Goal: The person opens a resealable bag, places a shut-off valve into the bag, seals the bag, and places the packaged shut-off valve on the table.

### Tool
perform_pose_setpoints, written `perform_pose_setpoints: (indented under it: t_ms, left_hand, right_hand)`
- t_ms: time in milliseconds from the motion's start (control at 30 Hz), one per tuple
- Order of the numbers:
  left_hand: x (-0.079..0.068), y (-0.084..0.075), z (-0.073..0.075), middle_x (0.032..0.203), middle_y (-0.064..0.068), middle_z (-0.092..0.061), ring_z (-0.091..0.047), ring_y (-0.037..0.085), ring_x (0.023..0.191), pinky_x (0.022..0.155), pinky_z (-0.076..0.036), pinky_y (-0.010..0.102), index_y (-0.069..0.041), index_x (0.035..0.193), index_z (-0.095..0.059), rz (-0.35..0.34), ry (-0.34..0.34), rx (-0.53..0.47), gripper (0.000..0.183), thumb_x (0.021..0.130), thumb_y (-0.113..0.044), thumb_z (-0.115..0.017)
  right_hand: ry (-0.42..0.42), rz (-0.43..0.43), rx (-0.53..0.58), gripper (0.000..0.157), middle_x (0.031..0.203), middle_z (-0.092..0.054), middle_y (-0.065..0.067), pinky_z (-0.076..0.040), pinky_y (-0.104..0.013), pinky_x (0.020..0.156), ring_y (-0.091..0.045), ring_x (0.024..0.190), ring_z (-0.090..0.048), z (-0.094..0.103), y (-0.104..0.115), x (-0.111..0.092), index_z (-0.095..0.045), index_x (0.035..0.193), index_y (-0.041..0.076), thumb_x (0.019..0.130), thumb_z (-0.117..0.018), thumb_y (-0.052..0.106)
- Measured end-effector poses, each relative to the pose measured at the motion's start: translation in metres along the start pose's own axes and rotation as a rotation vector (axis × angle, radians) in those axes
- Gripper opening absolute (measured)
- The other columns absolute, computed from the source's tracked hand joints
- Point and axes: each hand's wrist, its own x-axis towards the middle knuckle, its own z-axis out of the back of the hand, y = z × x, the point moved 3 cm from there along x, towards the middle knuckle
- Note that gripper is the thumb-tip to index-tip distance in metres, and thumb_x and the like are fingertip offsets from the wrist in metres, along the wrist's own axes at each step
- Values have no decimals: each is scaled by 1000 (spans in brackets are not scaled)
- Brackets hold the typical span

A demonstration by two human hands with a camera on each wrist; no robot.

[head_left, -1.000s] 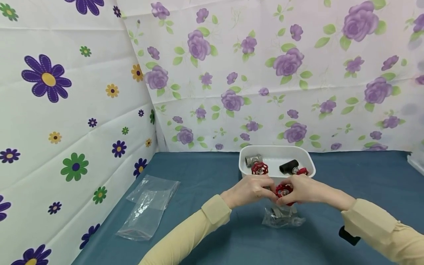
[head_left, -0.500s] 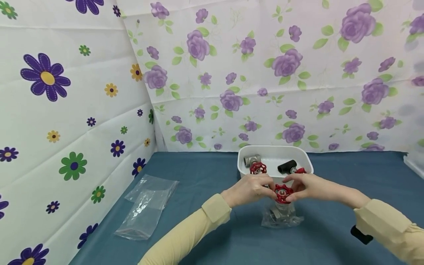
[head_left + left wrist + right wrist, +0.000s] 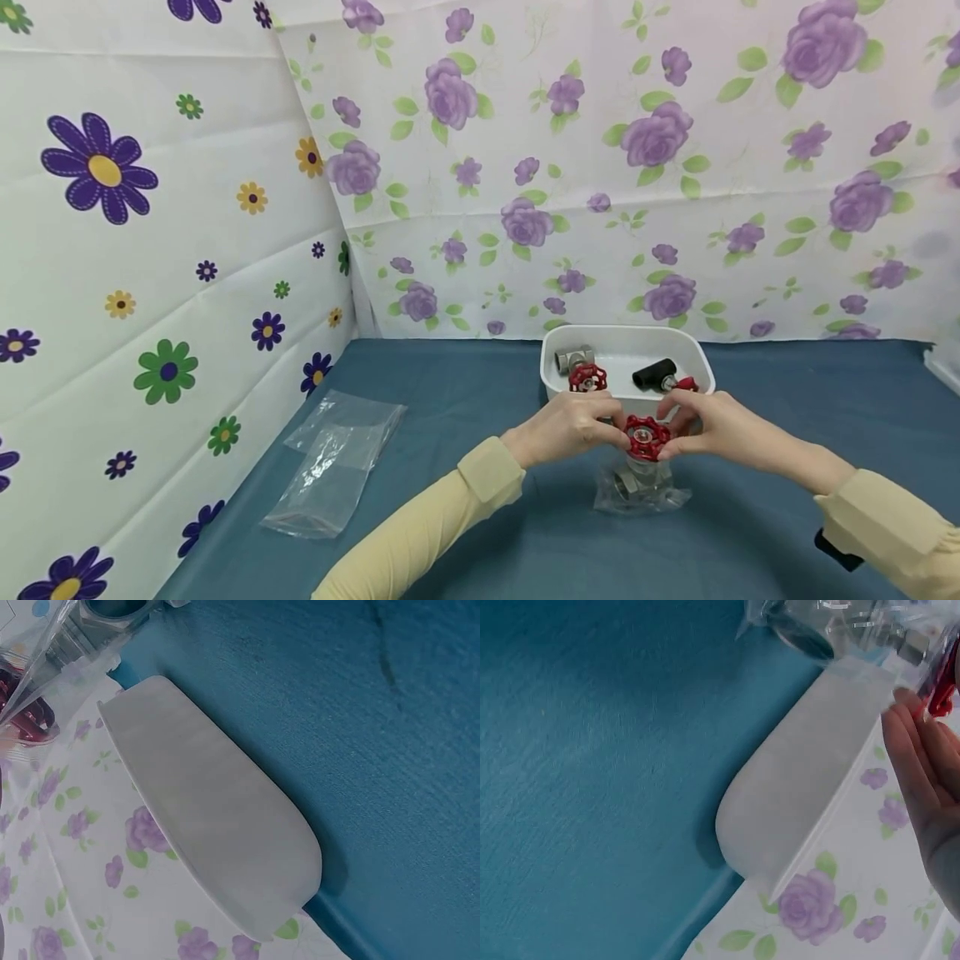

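A gate valve with a red handwheel (image 3: 647, 438) and a metal body sits in a clear plastic bag (image 3: 643, 493) in front of the white tray. My left hand (image 3: 573, 427) pinches the bag's upper left side, close to the wheel's rim. On the wheel's right side is my right hand (image 3: 723, 429), its thumb and fingers spread apart in a C shape. In the right wrist view, the right hand's fingers (image 3: 915, 742) lie fairly straight beside the red wheel. Only part of the bagged valve (image 3: 67, 645) shows in the left wrist view.
Behind the hands, a white tray (image 3: 555, 333) holds a valve with a red wheel (image 3: 588, 377) and a black-bodied valve with a red handle (image 3: 656, 375). A flat clear plastic bag (image 3: 330, 475) lies at the left. Flowered cloth (image 3: 487, 208) hangs behind.
My right hand has shifted right, from over the wheel to its right side, and its fingers have spread. The left hand stays in place; more of the red wheel shows.
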Motion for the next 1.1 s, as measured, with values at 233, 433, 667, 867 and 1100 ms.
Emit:
perform_pose_setpoints:
  t_ms: [233, 433, 667, 867, 1100]
  left_hand:
    - [-1, -1, 0, 85, -3, -55, -50, 6, 77, 70, -37, 11, -22, 83, -74, -3, -5, 6, 11, 85, -15, -65]
    - [-1, -2, 2, 86, -3, -56, -50, 6, 77, 70, -37, 12, -23, 84, -73, -7, -13, 8, 13, 86, -13, -64]
    - [-1, -3, 3, 86, -2, -56, -51, 7, 76, 69, -37, 13, -22, 83, -73, -24, -46, -1, 14, 86, -11, -64]
    - [-1, -3, 5, 86, -2, -56, -52, 8, 76, 70, -38, 13, -19, 82, -73, -10, -62, -56, 15, 85, -7, -65]
    - [0, 2, 8, 86, -1, -56, -52, 9, 78, 71, -38, 13, -17, 82, -73, 20, -70, -72, 18, 83, -2, -65]
  right_hand:
    - [-30, 116, -11, 31, 75, -62, 14, -48, -27, 54, -5, 65, -60, -1, 6, -4, -55, 99, 10, 78, -70, 27]
    - [-10, 241, -21, 29, 78, -62, 11, -48, -23, 53, -5, 68, -60, 5, 6, -7, -55, 98, 11, 75, -73, 9]
    - [-17, 224, 80, 26, 78, -64, 7, -50, -27, 55, -9, 69, -62, 8, 5, -10, -54, 95, 11, 76, -71, 5]
    - [14, 138, 243, 21, 81, -66, 1, -50, -32, 59, -17, 73, -64, 13, 7, -11, -55, 95, 11, 80, -68, 6]
    - [-18, 98, 230, 17, 83, -65, 1, -50, -30, 60, -16, 73, -63, 26, 5, -12, -60, 95, 7, 80, -67, 4]
